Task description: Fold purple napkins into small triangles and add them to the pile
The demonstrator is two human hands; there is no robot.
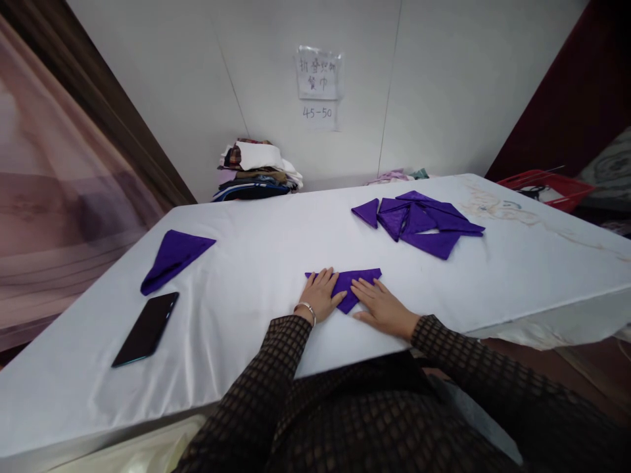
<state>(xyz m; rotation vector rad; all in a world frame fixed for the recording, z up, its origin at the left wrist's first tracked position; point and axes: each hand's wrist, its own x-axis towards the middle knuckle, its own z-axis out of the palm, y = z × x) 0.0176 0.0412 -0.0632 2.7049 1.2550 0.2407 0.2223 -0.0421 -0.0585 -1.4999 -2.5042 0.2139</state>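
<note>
A purple cloth napkin (351, 282), folded into a triangle, lies on the white table (256, 263) right in front of me. My left hand (321, 294) lies flat on its left part, fingers stretched out, a bangle on the wrist. My right hand (378, 303) rests flat on the napkin's right part, fingers spread. Neither hand grips anything.
A pile of several folded purple napkins (419, 222) lies at the back right. One loosely folded purple napkin (172, 257) and a black phone (146, 328) lie at the left. Stacked cloths (256, 171) sit by the wall; a red basket (547, 184) stands at far right.
</note>
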